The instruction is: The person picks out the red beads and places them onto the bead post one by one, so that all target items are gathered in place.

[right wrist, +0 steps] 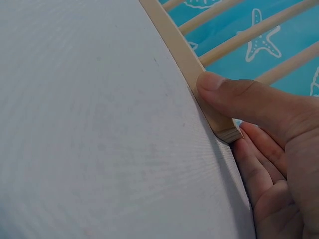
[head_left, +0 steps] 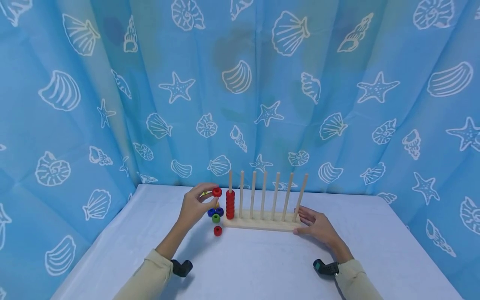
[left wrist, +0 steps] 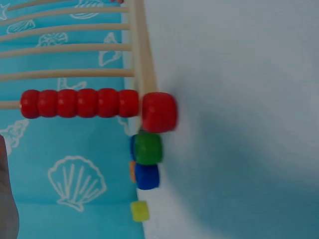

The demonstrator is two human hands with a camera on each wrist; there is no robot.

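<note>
My left hand (head_left: 196, 205) pinches a red bead (head_left: 216, 192) between thumb and fingers, raised just left of the leftmost peg. A column of several red beads (head_left: 230, 205) is threaded on that peg of the wooden peg rack (head_left: 258, 225). In the left wrist view only a sliver of the left hand (left wrist: 7, 199) shows, and the pinched bead is out of sight. At the rack's right end my right hand (head_left: 318, 227) grips the base. The right wrist view shows its thumb (right wrist: 213, 82) on the base's front edge and the other fingers around the end.
Left of the rack lie a loose red bead (head_left: 217, 231), a green bead (head_left: 216, 218), blue beads (head_left: 219, 211) and an orange-yellow bead (head_left: 216, 205). A yellow bead (left wrist: 140, 211) sits farther off. Bare pegs (head_left: 263, 196) stand upright; a shell-patterned curtain (head_left: 240, 104) hangs behind the white table (head_left: 255, 266).
</note>
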